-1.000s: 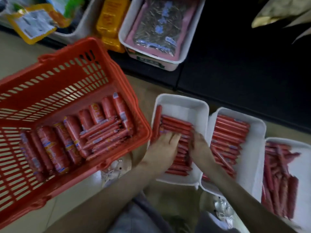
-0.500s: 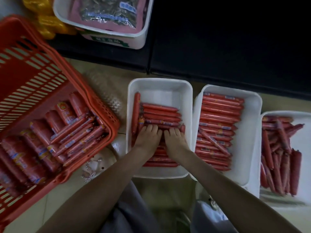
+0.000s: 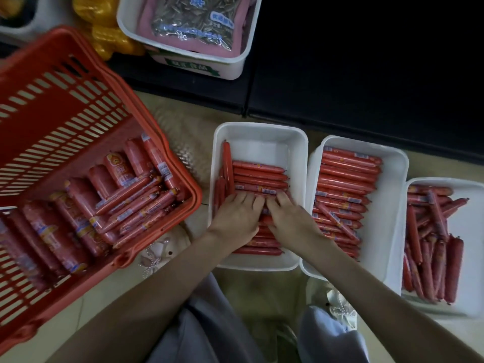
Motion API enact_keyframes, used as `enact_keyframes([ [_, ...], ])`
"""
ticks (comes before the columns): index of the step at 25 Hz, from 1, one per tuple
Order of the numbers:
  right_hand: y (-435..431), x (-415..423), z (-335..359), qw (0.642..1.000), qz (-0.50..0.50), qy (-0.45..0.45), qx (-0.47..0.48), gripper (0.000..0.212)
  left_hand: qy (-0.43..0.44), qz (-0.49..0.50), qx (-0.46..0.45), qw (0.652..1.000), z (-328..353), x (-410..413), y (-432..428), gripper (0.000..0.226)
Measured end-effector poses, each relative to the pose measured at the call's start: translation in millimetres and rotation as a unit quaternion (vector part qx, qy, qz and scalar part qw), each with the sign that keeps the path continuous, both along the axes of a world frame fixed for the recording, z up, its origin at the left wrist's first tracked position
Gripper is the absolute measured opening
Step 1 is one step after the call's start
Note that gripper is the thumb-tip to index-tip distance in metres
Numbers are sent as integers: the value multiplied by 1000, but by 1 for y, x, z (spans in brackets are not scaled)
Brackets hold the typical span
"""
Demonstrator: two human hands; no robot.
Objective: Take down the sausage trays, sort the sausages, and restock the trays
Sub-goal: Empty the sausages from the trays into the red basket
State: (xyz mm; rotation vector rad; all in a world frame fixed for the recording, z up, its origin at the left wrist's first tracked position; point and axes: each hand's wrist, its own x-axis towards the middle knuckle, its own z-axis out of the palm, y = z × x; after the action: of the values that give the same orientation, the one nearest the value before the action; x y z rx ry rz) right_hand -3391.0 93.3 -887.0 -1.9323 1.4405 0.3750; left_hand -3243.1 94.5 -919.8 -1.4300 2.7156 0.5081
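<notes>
Three white trays lie side by side on the floor. The left tray (image 3: 262, 132) holds thin red sausages (image 3: 259, 174) in a neat row, with two more standing along its left wall. My left hand (image 3: 237, 216) and my right hand (image 3: 290, 218) lie flat on this row, side by side, fingers straight and pressing down. The middle tray (image 3: 390, 205) is filled with a tidy stack of sausages (image 3: 345, 179). The right tray (image 3: 468, 231) contains a loose, jumbled heap of sausages (image 3: 429, 244).
A red plastic basket (image 3: 65, 106) stands at the left, holding thick and thin sausages (image 3: 104, 205). Behind it sit a white tub of seed packets (image 3: 191, 27) and yellow packets (image 3: 104, 35) on a dark shelf base. My knees are below the trays.
Both hands have slid together onto the sausage row in the left tray and stayed pressing there. The camera view has tilted and shifted slightly.
</notes>
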Motion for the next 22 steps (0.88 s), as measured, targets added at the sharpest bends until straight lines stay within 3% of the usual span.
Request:
enact_keyframes([
  [4, -14, -15, 66, 998, 34, 15, -44, 50, 64, 9, -83, 994, 50, 1, -11, 44],
  [7, -25, -8, 115, 997, 49, -15, -52, 58, 57, 6, -117, 991, 90, 14, -15, 50],
  [11, -40, 39, 166, 989, 120, -57, -69, 57, 48, 75, -160, 983, 153, 64, -12, 40],
  [15, -53, 114, 167, 964, 214, -112, -115, 52, 35, 123, -140, 982, 181, 150, 5, 53],
  [18, -55, 176, 142, 951, 264, -96, -130, 61, -44, 156, -70, 984, 157, 216, 12, 54],
  [20, -57, 201, 121, 944, 283, -55, -158, 65, -134, 195, 64, 970, 118, 246, 11, 50],
  [22, -59, 206, 105, 937, 280, -41, -206, 62, -174, 238, 204, 934, 72, 261, 8, 47],
])
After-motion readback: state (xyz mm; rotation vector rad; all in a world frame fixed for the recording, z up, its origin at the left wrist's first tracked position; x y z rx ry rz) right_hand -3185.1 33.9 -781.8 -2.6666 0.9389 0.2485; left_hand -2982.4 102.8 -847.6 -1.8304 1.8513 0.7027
